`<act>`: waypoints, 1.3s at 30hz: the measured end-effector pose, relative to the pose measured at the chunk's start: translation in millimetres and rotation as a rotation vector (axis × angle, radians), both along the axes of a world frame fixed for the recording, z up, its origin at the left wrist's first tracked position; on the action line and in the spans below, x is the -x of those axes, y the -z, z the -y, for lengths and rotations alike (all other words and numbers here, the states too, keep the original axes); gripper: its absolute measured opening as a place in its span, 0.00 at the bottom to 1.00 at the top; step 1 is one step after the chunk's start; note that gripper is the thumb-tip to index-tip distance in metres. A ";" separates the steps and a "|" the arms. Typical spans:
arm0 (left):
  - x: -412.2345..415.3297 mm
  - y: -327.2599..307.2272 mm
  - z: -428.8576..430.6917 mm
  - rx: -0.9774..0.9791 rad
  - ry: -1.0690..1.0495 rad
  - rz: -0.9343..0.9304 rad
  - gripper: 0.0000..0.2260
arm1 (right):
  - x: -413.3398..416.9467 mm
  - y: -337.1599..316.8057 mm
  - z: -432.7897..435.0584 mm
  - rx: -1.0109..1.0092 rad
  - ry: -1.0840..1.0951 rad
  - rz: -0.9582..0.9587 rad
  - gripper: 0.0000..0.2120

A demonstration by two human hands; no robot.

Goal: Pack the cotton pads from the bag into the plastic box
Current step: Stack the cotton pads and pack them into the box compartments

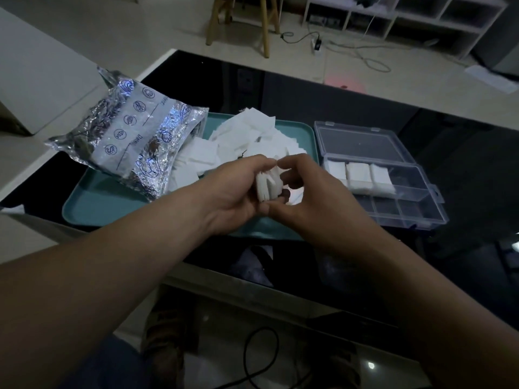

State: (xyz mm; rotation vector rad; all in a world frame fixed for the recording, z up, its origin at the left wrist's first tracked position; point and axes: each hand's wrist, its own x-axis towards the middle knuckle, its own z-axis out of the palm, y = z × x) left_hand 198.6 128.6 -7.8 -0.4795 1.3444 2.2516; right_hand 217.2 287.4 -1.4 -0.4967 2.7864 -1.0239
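Observation:
A small stack of white square cotton pads stands on edge between my two hands over the teal tray. My left hand grips the stack from the left. My right hand pinches it from the right with thumb and fingertips. More loose cotton pads lie heaped on the tray beside the crinkled silver bag, which lies on its side with its mouth toward the heap. The clear plastic box stands open to the right, three back compartments holding pads.
The tray and box sit on a dark glossy table. The box lid lies flat behind the compartments. Beyond the table are wooden stool legs, a white shelf unit and cables on the pale floor.

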 end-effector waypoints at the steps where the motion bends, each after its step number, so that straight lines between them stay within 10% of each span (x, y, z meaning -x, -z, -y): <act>1: 1.1 1.4 1.7 -0.002 0.004 -0.003 0.15 | 0.6 1.3 -1.9 0.007 -0.001 -0.005 0.30; 39: -1.7 7.8 11.5 -0.087 0.277 -0.043 0.19 | 13.4 3.3 2.8 0.259 -0.098 0.080 0.22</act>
